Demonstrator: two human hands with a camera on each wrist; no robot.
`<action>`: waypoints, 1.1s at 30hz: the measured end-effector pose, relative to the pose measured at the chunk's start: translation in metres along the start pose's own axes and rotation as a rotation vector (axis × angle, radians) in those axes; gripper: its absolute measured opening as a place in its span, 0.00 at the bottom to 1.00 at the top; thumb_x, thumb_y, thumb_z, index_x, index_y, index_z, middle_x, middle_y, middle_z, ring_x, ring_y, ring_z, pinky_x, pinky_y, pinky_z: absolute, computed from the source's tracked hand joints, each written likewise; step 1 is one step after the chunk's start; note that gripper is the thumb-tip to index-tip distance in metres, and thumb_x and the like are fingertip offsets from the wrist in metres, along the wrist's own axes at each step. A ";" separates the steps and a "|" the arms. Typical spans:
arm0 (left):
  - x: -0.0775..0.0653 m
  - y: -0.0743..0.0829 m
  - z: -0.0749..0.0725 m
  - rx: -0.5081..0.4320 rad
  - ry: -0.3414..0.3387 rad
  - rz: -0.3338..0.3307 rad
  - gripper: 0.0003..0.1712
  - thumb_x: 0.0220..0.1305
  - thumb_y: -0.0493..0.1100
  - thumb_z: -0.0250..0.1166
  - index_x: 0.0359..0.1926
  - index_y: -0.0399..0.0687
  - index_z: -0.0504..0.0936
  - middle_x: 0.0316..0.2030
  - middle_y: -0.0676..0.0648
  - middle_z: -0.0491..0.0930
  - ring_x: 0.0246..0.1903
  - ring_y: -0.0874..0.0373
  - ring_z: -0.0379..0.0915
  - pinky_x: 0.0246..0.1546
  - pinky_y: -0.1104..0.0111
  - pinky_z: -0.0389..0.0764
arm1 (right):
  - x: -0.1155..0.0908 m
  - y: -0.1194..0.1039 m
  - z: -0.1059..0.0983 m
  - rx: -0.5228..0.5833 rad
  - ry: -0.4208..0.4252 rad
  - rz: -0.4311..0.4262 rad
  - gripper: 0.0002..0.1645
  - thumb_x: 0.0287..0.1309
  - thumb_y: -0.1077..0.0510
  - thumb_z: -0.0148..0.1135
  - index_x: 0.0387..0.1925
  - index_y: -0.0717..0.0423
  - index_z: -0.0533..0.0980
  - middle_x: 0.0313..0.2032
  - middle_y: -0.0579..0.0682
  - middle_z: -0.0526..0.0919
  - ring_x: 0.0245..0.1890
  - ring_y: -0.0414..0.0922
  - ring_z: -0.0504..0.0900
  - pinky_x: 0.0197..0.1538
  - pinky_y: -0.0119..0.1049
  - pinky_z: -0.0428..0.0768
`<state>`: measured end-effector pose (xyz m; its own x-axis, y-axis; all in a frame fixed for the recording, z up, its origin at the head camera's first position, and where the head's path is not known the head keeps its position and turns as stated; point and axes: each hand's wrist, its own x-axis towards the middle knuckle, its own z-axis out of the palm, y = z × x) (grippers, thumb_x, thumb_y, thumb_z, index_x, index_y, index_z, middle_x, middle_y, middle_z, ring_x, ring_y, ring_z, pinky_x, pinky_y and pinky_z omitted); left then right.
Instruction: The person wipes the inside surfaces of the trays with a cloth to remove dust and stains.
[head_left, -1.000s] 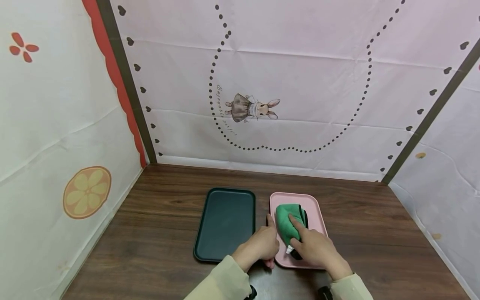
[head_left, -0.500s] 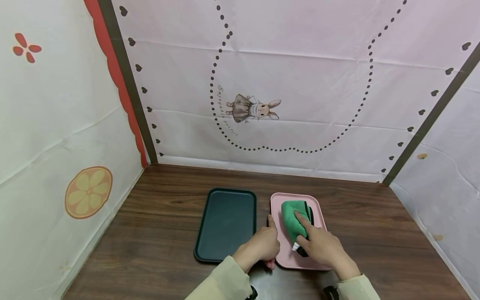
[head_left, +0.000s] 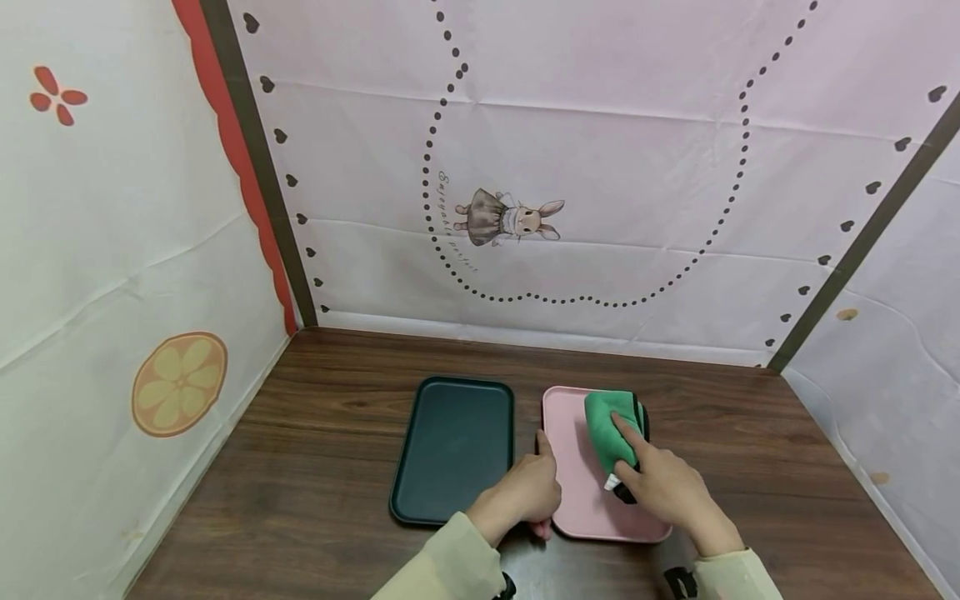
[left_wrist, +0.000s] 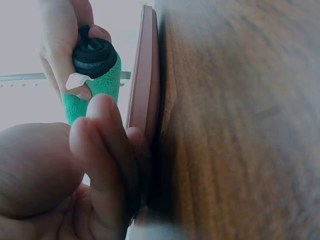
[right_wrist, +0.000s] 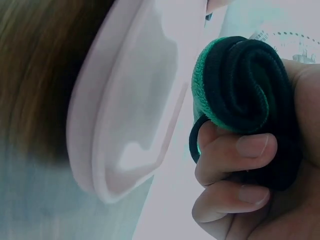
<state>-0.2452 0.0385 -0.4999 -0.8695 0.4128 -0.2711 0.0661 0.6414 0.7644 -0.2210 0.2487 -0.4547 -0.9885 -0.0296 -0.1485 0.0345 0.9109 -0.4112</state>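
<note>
A folded green towel [head_left: 609, 433] with black edging and a white tag lies against the right part of the pink tray [head_left: 573, 492]. My right hand [head_left: 667, 485] grips it, index finger stretched along its top. In the right wrist view the towel [right_wrist: 235, 85] shows as a dark roll with the fingertips [right_wrist: 252, 146] curled round it. At the tray's left edge, my left hand [head_left: 525, 487] holds the rim, its index finger pointing away along the side. The left wrist view shows its curled fingers [left_wrist: 107, 150] beside the tray wall [left_wrist: 142, 75]; their exact contact is partly hidden.
A dark green tray [head_left: 453, 450] lies left of the pink one on the brown wooden table [head_left: 322, 467]. Printed cloth walls [head_left: 600, 183] stand behind and at both sides.
My right hand has slid the towel to the right and slightly away across the pink tray, from its middle to its right side. The left hand keeps its place at the rim.
</note>
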 end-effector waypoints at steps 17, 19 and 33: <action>0.000 0.001 0.001 0.006 0.006 -0.010 0.49 0.68 0.29 0.53 0.81 0.29 0.35 0.07 0.46 0.78 0.03 0.61 0.70 0.09 0.68 0.76 | 0.003 0.026 -0.018 0.035 0.000 0.050 0.44 0.71 0.48 0.52 0.84 0.38 0.49 0.17 0.48 0.69 0.17 0.45 0.69 0.21 0.40 0.66; 0.000 0.001 0.001 0.007 0.007 -0.014 0.49 0.69 0.29 0.53 0.81 0.29 0.35 0.07 0.46 0.78 0.03 0.61 0.70 0.09 0.68 0.76 | 0.004 0.031 -0.019 0.036 0.004 0.054 0.44 0.71 0.48 0.52 0.84 0.39 0.49 0.18 0.48 0.69 0.17 0.45 0.68 0.21 0.40 0.66; 0.000 0.000 0.000 0.016 -0.008 -0.014 0.48 0.70 0.30 0.52 0.81 0.31 0.34 0.07 0.47 0.78 0.02 0.61 0.69 0.08 0.69 0.75 | 0.008 0.066 -0.030 0.036 0.006 0.119 0.45 0.72 0.45 0.48 0.84 0.41 0.46 0.20 0.49 0.69 0.19 0.45 0.66 0.22 0.40 0.64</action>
<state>-0.2450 0.0384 -0.5003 -0.8663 0.4089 -0.2868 0.0616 0.6573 0.7511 -0.2310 0.3211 -0.4561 -0.9780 0.0800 -0.1927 0.1564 0.8926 -0.4228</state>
